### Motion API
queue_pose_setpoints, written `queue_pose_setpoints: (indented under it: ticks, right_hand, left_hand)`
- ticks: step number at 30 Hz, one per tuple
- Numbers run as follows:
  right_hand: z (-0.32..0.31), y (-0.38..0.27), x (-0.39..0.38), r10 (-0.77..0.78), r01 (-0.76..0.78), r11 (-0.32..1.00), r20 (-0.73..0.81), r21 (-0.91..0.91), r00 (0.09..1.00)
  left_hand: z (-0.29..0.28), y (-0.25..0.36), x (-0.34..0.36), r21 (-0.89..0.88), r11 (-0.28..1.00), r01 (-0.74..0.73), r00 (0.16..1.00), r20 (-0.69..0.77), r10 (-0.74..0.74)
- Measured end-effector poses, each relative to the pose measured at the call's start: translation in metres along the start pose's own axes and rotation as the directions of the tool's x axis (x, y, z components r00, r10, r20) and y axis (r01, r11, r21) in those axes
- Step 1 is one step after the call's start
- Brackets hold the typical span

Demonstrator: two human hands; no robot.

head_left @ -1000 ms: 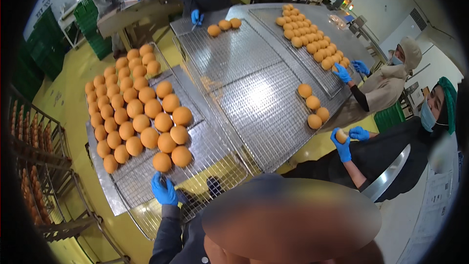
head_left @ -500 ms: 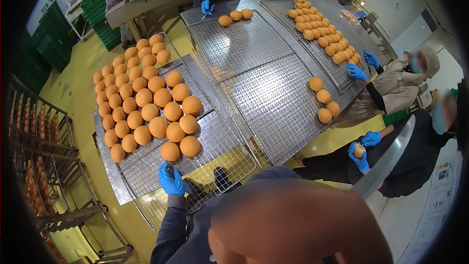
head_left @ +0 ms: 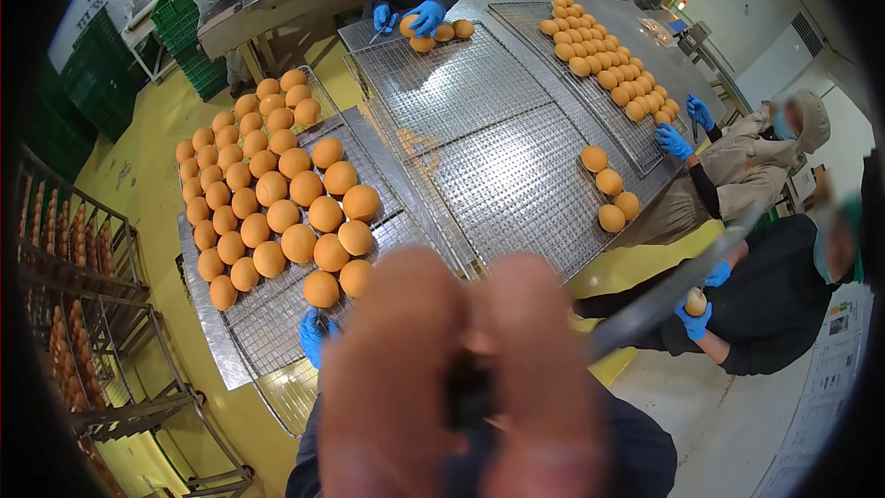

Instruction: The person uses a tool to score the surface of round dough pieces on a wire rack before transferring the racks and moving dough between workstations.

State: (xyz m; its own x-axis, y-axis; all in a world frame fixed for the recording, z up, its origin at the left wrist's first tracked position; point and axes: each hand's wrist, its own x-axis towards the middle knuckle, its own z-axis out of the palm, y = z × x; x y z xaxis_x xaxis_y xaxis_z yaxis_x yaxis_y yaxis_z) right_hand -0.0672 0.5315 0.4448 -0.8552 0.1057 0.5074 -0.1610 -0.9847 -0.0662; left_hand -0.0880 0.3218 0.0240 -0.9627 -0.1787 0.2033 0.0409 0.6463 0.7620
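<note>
My left hand point(head_left: 312, 339), in a blue glove, is at the near part of a wire rack point(head_left: 263, 337), just below the closest round golden-brown buns point(head_left: 298, 243). Its fingers are apart with nothing visible between them; part of it is hidden. Very close to the camera, large blurred bare fingers, seemingly of my right hand point(head_left: 544, 369), cover the lower middle. A knife point(head_left: 659, 306) with a long blurred blade slants up to the right from behind them; its handle is hidden. Several rows of buns cover the left rack.
A metal table point(head_left: 479, 7) carries more racks and buns point(head_left: 608, 183). Across it, a person's gloved hand point(head_left: 427, 17) handles buns. Two co-workers are on the right, one holding a bun point(head_left: 695, 302). Trolley racks point(head_left: 83, 286) and green crates point(head_left: 189, 32) are left.
The blurred fingers have moved up and left, now covering part of the rack and my left hand. The knife blade has swung lower. The person opposite has lowered a bun to the rack.
</note>
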Motion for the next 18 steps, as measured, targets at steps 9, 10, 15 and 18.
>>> queue_pose_setpoints:
  ticks: [9, 10, 15, 18]
  right_hand:
    - [-0.057, 0.020, 0.017, 0.001, 0.098, 0.955, 0.335, -0.281, 0.942]
    - [-0.049, 0.025, 0.018, -0.125, 0.206, 0.943, 0.297, -0.260, 0.947]
    - [0.020, 0.030, 0.001, -0.410, 0.420, 0.899, 0.101, -0.126, 0.906]
    - [0.008, 0.020, -0.005, -0.346, 0.385, 0.916, 0.264, -0.113, 0.900]
  left_hand:
    - [-0.010, -0.009, -0.006, 0.203, 0.977, 0.064, 0.998, -0.011, -0.064]
    - [-0.008, -0.008, -0.006, 0.173, 0.984, 0.048, 0.999, -0.009, -0.047]
    - [0.004, -0.014, -0.002, -0.002, 1.000, -0.015, 1.000, 0.005, 0.015]
    - [0.003, -0.018, -0.006, -0.025, 1.000, 0.004, 1.000, -0.019, -0.005]
